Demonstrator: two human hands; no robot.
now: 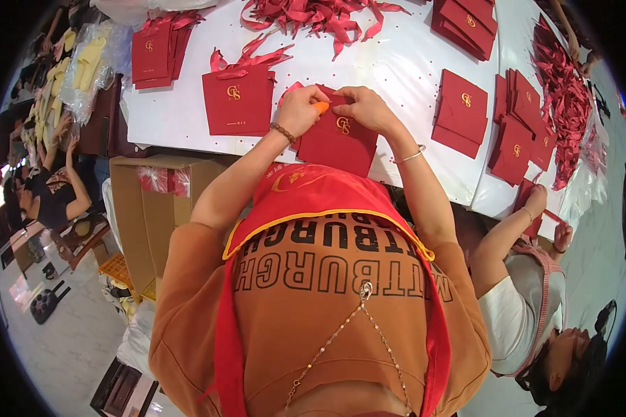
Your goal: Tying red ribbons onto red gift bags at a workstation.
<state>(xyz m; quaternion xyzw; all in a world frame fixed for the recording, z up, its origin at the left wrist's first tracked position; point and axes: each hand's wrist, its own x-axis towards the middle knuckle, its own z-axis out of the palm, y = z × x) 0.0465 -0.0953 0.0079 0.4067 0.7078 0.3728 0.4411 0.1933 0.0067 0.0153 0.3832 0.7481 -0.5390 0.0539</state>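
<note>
A flat red paper bag (pixel 341 142) with a gold emblem lies at the table's near edge, right in front of me. My left hand (pixel 302 111), with a beaded bracelet at its wrist, is closed at the bag's upper left edge. Something small and orange (pixel 320 107) shows at its thumb; whether it is worn or held I cannot tell. Behind these fingers peeks a bit of bright red ribbon (pixel 289 90). My right hand (pixel 365 109) pinches the bag's top edge, its fingertips partly hidden. To the left lies another red bag (pixel 238 104) with ribbon handles.
Red ribbons (pixel 306 15) lie heaped at the far side of the white table (pixel 403 52). Stacks of red bags (pixel 460 111) lie to the right, more (pixel 161 52) at far left. A cardboard box (pixel 129 208) stands below left. A co-worker's hand (pixel 535 199) works at lower right.
</note>
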